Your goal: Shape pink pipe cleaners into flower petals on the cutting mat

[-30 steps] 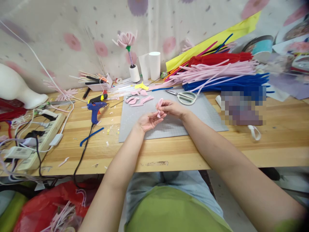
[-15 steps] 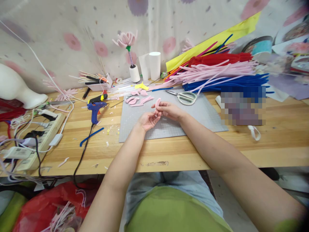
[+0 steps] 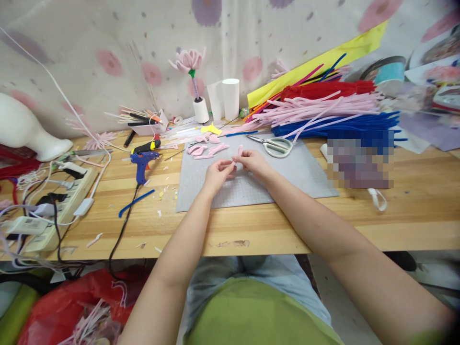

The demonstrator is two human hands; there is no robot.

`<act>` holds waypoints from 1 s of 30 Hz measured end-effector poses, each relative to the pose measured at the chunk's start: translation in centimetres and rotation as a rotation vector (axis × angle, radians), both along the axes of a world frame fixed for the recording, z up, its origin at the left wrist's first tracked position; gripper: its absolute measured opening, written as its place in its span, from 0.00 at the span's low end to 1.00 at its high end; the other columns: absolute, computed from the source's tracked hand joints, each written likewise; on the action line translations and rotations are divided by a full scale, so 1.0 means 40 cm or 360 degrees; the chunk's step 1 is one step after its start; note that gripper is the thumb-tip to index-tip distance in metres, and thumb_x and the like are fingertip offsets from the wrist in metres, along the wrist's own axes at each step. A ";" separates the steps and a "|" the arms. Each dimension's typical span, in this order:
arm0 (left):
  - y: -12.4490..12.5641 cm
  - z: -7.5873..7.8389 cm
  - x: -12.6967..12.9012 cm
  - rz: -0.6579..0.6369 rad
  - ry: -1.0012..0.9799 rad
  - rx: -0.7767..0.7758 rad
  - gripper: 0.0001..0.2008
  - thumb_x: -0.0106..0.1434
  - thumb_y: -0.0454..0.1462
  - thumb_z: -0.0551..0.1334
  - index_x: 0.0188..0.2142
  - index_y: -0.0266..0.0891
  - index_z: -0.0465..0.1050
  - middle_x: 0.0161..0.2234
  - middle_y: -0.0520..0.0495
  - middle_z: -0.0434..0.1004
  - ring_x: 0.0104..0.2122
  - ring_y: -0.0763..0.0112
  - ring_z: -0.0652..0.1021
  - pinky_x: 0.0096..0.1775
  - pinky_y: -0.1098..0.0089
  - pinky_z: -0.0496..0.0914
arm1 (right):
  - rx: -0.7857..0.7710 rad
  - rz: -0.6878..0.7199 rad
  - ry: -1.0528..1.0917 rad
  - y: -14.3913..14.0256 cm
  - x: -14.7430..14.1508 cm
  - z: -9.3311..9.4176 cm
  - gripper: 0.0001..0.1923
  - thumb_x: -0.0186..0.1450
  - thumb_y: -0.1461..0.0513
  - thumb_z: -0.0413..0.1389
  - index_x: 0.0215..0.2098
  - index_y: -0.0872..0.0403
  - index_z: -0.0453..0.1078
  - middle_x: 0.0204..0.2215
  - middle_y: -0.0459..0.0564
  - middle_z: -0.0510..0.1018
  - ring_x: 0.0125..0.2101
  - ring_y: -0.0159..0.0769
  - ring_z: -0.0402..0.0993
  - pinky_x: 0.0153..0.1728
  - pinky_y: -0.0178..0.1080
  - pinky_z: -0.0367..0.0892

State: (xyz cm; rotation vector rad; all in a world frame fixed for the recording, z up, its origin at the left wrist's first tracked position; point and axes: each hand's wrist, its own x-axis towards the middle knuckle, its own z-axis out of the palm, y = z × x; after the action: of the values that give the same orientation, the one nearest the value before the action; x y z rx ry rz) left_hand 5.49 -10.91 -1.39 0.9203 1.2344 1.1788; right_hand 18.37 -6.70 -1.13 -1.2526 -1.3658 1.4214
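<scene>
Pink petal (image 3: 239, 151) pinched over the grey mat: twisting its near end seems in hand.
The mat (image 3: 298, 179) offers room toward its near edge; left hand (image 3: 218, 174) and right hand (image 3: 255, 163) grip the petal by fingertips, apparently needing steady pressure; scissors (image 3: 288, 147) and loose pink pieces (image 3: 217, 148) bound the far side.

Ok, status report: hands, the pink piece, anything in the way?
Left hand and right hand: both pinching the fuzzy pink piece. Piece: held above gray mat. Scissors and loose pink pieces: beyond the hands, not in the way.
</scene>
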 end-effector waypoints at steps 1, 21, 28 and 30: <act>0.000 -0.003 0.000 0.0015 0.0034 0.0017 0.08 0.51 0.32 0.64 0.32 0.33 0.70 0.27 0.47 0.76 0.31 0.71 0.78 0.36 0.68 0.73 | -0.0008 -0.0020 -0.0006 0.000 -0.002 -0.001 0.11 0.50 0.58 0.59 0.20 0.57 0.65 0.14 0.42 0.65 0.16 0.22 0.54 0.18 0.32 0.49; 0.016 0.011 -0.029 -0.0083 -0.0179 -0.0192 0.03 0.51 0.32 0.62 0.24 0.31 0.72 0.22 0.47 0.75 0.25 0.73 0.77 0.31 0.72 0.72 | 0.0276 0.0403 0.0147 -0.008 0.006 -0.021 0.12 0.50 0.55 0.59 0.27 0.57 0.70 0.21 0.43 0.71 0.20 0.24 0.59 0.23 0.31 0.56; 0.020 0.009 -0.037 -0.0149 -0.0185 -0.0187 0.04 0.50 0.33 0.62 0.23 0.32 0.72 0.22 0.47 0.75 0.27 0.71 0.77 0.31 0.72 0.71 | 0.0376 0.0299 0.0122 -0.006 0.000 -0.025 0.12 0.49 0.55 0.59 0.25 0.56 0.71 0.21 0.43 0.70 0.20 0.25 0.59 0.23 0.32 0.55; 0.023 0.009 -0.038 -0.0161 -0.0184 -0.0193 0.04 0.50 0.33 0.62 0.23 0.32 0.71 0.22 0.47 0.75 0.27 0.71 0.77 0.32 0.71 0.72 | 0.0382 0.0299 0.0132 -0.005 0.001 -0.025 0.12 0.49 0.55 0.59 0.24 0.56 0.71 0.21 0.43 0.70 0.21 0.25 0.59 0.24 0.33 0.55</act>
State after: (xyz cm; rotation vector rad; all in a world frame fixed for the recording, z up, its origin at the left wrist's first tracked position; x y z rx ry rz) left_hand 3.95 -10.01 -1.01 0.8042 1.1404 1.0506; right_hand 18.41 -6.91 -2.14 -0.9210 -1.5771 1.3698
